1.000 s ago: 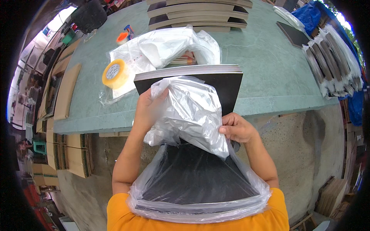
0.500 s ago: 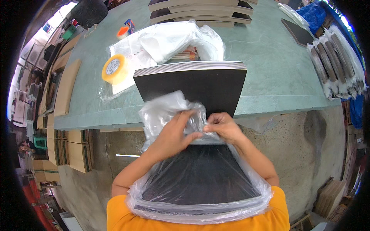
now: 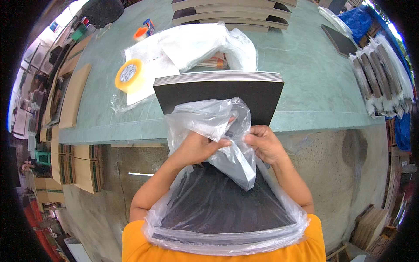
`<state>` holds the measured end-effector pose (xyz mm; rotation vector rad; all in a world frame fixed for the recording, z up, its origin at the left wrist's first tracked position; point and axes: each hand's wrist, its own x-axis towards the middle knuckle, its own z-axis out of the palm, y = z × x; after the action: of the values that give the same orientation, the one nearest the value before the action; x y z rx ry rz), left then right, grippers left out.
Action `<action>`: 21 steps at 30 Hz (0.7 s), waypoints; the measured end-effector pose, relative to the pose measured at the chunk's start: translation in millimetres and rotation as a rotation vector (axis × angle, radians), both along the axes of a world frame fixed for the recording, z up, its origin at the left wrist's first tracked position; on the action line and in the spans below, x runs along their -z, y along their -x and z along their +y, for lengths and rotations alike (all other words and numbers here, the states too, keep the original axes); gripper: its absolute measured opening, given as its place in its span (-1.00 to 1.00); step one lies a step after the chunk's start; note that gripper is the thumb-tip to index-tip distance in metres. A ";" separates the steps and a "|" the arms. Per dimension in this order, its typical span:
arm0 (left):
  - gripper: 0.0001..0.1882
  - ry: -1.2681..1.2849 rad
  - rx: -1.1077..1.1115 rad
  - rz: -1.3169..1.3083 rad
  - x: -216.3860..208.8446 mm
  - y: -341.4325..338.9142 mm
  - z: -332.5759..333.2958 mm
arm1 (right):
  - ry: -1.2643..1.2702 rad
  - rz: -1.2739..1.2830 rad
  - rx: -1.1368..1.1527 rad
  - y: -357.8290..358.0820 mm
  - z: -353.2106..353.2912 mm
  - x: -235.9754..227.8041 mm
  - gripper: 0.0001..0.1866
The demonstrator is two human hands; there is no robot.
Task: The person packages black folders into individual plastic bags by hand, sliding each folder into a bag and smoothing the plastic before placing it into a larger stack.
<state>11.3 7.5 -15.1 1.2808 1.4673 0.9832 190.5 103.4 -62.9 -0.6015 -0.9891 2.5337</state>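
Since half a second ago, the two hands have drawn a little apart, and the clear plastic bag (image 3: 200, 115), bunched between them then, is now spread higher against the black board stack, with a pointed flap hanging down. The left hand (image 3: 198, 146) reaches into the bag's folds from the left: its thumb sticks out toward the right over the film, apart from the other fingers, and one fingertip shows higher up at the bag's opening. Most of those fingers are covered by plastic, so I cannot tell whether they are clenched on it. The right hand (image 3: 264, 144) has thumb and forefinger pressed together on the bag's right edge, the remaining fingers curled in behind.

The bag sits in front of the lower part of the black board stack (image 3: 218, 94), which stands tilted at the near edge of the green table (image 3: 314, 96), its pale layered edges uppermost. Below the hands, a plastic-wrapped black panel (image 3: 222, 201) rests against the orange shirt (image 3: 135, 242); the flap overlaps its upper part. Behind the board stack lies a heap of white plastic film (image 3: 196, 41), with a yellowish roll of packing tape (image 3: 137, 81) at its left and a smaller orange roll (image 3: 140, 34) beyond. Bagged boards (image 3: 379, 72) lean together at the table's right end.
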 end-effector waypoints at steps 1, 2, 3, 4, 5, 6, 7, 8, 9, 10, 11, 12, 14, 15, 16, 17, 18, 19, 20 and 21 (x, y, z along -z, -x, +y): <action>-0.58 -0.230 0.026 0.189 13.2 -3.8 2.0 | -0.046 -0.037 -0.008 6.0 -3.2 -3.6 -0.82; -0.60 -0.257 0.016 0.201 21.2 -3.3 -0.4 | -0.092 -0.073 -0.015 9.8 -5.0 -5.5 -0.83; -0.62 -0.293 0.008 0.212 27.2 -2.9 -1.3 | -0.007 0.042 -0.009 7.4 -0.2 3.7 -0.79; -0.64 -0.324 0.004 0.220 29.8 -3.4 -2.1 | 0.079 0.166 0.057 -0.8 5.1 8.5 -0.76; -0.71 -0.176 0.068 0.420 22.9 12.6 -12.9 | 0.165 0.289 0.123 -12.1 11.5 11.9 -0.73; -0.75 -0.192 0.047 0.364 26.0 28.3 -24.1 | 0.253 0.415 0.190 -23.8 16.7 14.3 -0.70; -0.72 -0.147 -0.073 0.363 54.1 50.3 -46.9 | 0.238 0.272 0.387 -34.8 20.1 1.2 -0.68; -0.74 0.137 -0.211 0.299 77.0 82.8 -78.1 | 0.225 0.125 0.581 -45.5 24.3 -11.4 -0.66; -0.81 0.114 -0.565 0.007 88.9 103.1 -105.2 | 0.184 0.201 0.558 -64.0 32.9 -6.2 -0.67; -0.84 0.169 -0.795 0.295 120.4 144.8 -141.6 | 0.148 0.275 0.531 -80.1 38.4 -2.7 -0.67; -0.83 0.270 -1.053 0.476 128.9 180.3 -173.8 | 0.167 0.163 0.573 -85.3 38.4 -0.1 -0.68; -0.83 0.008 -1.208 0.290 114.0 184.1 -181.0 | 0.182 0.049 0.623 -89.6 37.1 1.5 -0.69; -0.89 -0.275 -1.255 0.423 77.5 180.6 -172.2 | 0.085 -0.079 0.527 -88.1 30.7 4.5 -0.71; -0.86 -0.281 -1.167 0.447 51.7 159.8 -149.9 | -0.028 -0.087 0.387 -77.6 23.3 2.7 -0.72; -0.84 -0.294 -1.079 0.466 32.2 140.4 -128.7 | -0.148 -0.092 0.246 -63.5 15.8 -0.5 -0.73; -0.83 -0.193 -1.045 0.281 8.9 99.3 -96.6 | -0.174 -0.056 0.147 -43.3 8.6 -6.4 -0.73; -0.87 -0.045 -0.986 -0.029 -12.1 52.0 -69.9 | -0.200 -0.019 0.054 -23.8 0.6 -11.9 -0.72; -0.81 -0.098 -0.475 0.187 -20.2 33.8 -50.5 | -0.178 0.032 0.007 -7.9 -7.0 -14.7 -0.72; -0.73 -0.253 0.012 0.286 -26.7 16.2 -30.4 | -0.156 0.078 -0.036 5.5 -13.7 -16.0 -0.71; -0.78 -0.269 0.155 0.238 -39.8 -8.6 -13.7 | -0.130 0.120 -0.077 11.7 -17.0 -16.7 -0.70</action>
<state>19.9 -6.2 24.8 1.7296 1.4192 0.9740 178.9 86.4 -46.2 -0.3763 -1.1422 2.5144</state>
